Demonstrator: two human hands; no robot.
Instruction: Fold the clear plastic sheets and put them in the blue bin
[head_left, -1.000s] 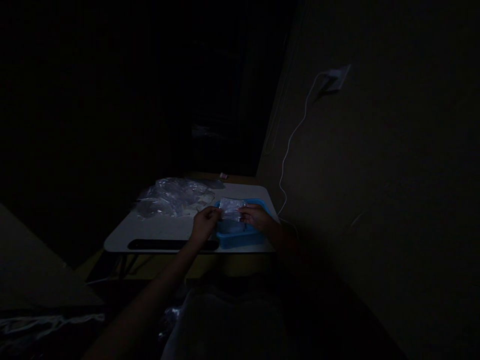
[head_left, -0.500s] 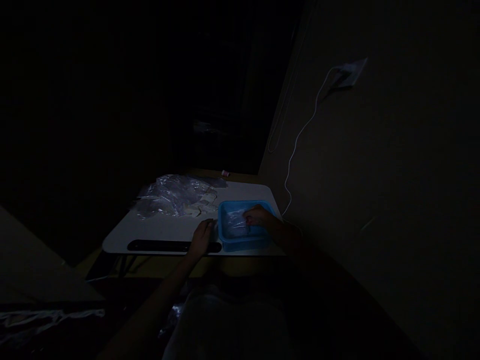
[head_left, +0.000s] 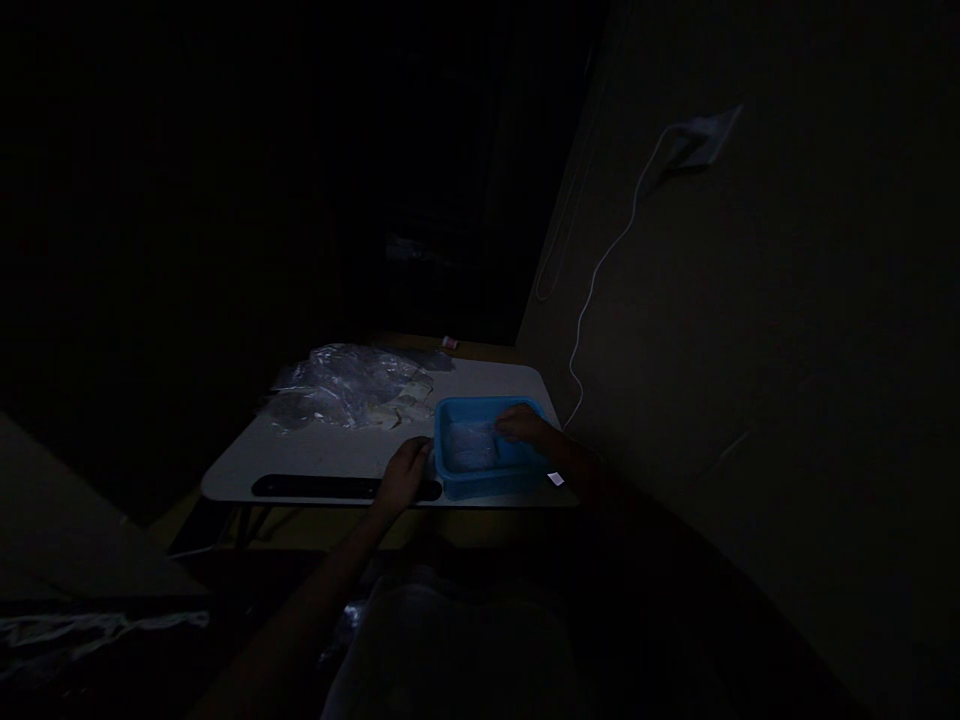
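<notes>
Right hand (head_left: 516, 423) is over the right half of the blue plastic tub (head_left: 487, 487), fingers curled and pointing left; can't tell if they pinch anything, too dark. Left hand (head_left: 405, 468) is at the tub's left side near the front, fingers close together; can't tell if it grips anything or touches the tub wall. Clear plastic packet (head_left: 471, 445) lies inside the tub, left of the right hand's fingertips; contents unreadable. Tub sits on the right part of a white folding table (head_left: 322, 455), near edge side. Black slot (head_left: 315, 487) runs along the table's near edge, its right end just by the left wrist. Small white label-like piece (head_left: 555, 479) shows right of the tub, beside the right forearm. Crumpled clear plastic bag heap (head_left: 341, 385) is on the table's far left, with off-white pieces (head_left: 397, 408) at its right edge. Small pink-and-white item (head_left: 450, 343) is past the far table edge. On the right wall, white cable (head_left: 592, 285) drops from a wall socket (head_left: 709, 138) toward the table's right edge. Far background is nearly black.
</notes>
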